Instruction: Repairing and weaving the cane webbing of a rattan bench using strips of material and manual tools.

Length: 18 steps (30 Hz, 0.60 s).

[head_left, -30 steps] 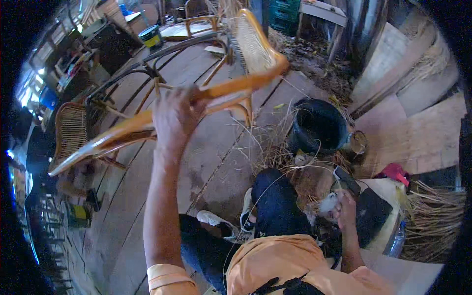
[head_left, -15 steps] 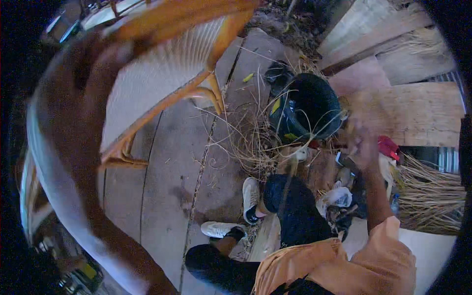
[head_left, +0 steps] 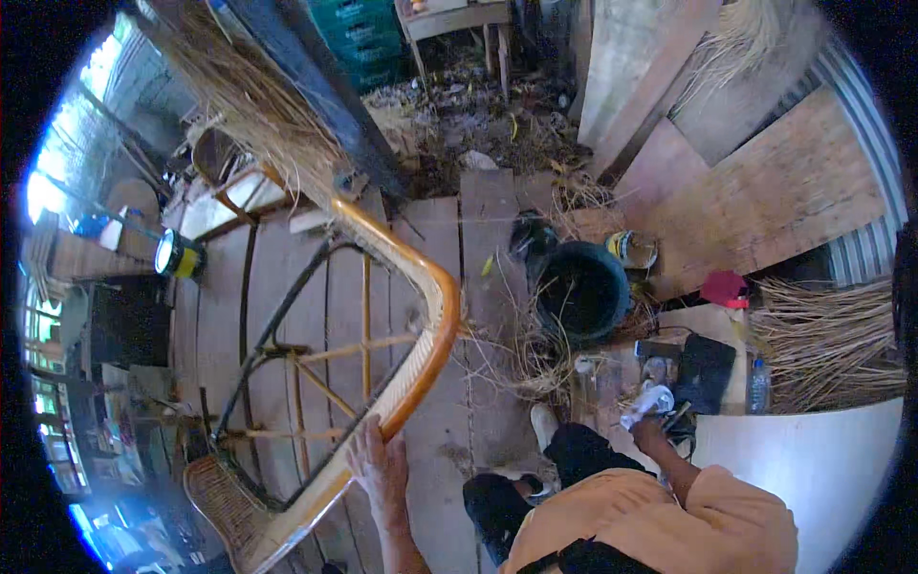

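A rattan chair frame [head_left: 435, 320] with a glossy orange-brown rim lies tilted on the left, its dark curved bars and pale struts showing. My left hand [head_left: 380, 469] grips its near rim, fingers wrapped over the edge. A woven cane panel [head_left: 218, 497] shows at its lower left end. Over on the right, my right hand [head_left: 652, 435] is down at a crumpled white plastic bag [head_left: 650, 404] among small items. The bag and the low angle hide its fingers, so I cannot tell whether it holds anything.
A dark bucket [head_left: 623, 297] stands ahead, with loose cane strands [head_left: 526, 368] beside it. Nearby are a paint tin [head_left: 633, 251], a red cap [head_left: 724, 289], a black pouch [head_left: 706, 373], a water bottle [head_left: 758, 386] and a cane bundle [head_left: 827, 340]. Another tin [head_left: 179, 255] stands far left.
The chair has turned, its pale woven face giving way to its bars. My left hand has come down from the upper left to the near rim. My right hand has dropped to the plastic bag.
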Available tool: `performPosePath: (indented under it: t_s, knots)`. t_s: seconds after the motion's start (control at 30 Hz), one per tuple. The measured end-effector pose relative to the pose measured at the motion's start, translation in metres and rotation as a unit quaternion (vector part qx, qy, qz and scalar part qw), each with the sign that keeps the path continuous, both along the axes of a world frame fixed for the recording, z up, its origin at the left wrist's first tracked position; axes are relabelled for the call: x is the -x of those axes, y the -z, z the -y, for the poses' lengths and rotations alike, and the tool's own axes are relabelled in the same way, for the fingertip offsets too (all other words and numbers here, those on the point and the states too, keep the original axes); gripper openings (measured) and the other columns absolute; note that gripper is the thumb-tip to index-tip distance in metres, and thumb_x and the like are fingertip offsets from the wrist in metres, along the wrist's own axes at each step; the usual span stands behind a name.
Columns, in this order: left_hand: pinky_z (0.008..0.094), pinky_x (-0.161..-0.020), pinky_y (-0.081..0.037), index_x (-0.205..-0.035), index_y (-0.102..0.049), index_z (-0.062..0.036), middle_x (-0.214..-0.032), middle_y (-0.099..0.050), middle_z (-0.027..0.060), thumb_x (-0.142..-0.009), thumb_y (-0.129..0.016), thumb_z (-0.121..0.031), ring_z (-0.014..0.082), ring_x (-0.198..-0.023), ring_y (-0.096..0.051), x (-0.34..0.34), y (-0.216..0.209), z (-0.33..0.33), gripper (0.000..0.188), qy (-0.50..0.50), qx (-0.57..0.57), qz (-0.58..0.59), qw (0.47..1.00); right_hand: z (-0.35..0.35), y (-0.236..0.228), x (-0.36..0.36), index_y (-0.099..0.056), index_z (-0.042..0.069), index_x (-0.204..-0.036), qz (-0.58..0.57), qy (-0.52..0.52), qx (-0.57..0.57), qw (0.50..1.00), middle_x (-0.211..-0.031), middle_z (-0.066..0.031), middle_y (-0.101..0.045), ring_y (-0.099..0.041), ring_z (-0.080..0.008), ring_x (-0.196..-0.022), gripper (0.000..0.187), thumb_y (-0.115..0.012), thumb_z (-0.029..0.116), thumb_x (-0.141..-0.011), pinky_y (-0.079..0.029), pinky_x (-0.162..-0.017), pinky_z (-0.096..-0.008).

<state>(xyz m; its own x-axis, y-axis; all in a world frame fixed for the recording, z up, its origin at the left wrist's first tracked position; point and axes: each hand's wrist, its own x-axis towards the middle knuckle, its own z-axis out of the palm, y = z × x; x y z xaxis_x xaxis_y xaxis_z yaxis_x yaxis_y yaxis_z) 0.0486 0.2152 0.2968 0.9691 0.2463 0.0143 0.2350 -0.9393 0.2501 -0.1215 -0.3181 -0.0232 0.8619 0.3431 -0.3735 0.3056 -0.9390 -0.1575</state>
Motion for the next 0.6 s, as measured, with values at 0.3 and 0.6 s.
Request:
performPosePath:
  t_s: [0.3,0.6]
  knots:
    - [0.0472,-0.096,-0.031,-0.115,-0.052,-0.0064,-0.119,-0.053,0.0132,-0.075,-0.064,-0.021,0.0311,-0.115,-0.045,-0.011,-0.017,-0.008,0.044,-0.007,0.035,-0.078,0.996,-0.024,-0.089,-0.117,-0.060,0.001,-0.088,-0.005,0.246,-0.160,0.956,-0.072,-0.0143,-0.060,-0.059,-0.0296,-0.066,0.017,-0.051,0.011,-0.077,-0.047,-0.056,-0.0435]
    - [0.0488,-0.085,-0.039,-0.112,-0.053,-0.0123,-0.104,-0.059,0.0110,-0.073,-0.063,-0.032,0.0347,-0.094,-0.055,-0.021,-0.008,-0.012,0.045,-0.089,0.029,-0.198,0.976,0.066,-0.050,-0.170,-0.066,0.004,-0.078,-0.092,0.326,-0.024,0.940,-0.083,-0.0198,-0.063,-0.062,-0.0325,-0.078,0.021,-0.057,0.022,-0.073,-0.050,-0.067,-0.0430]
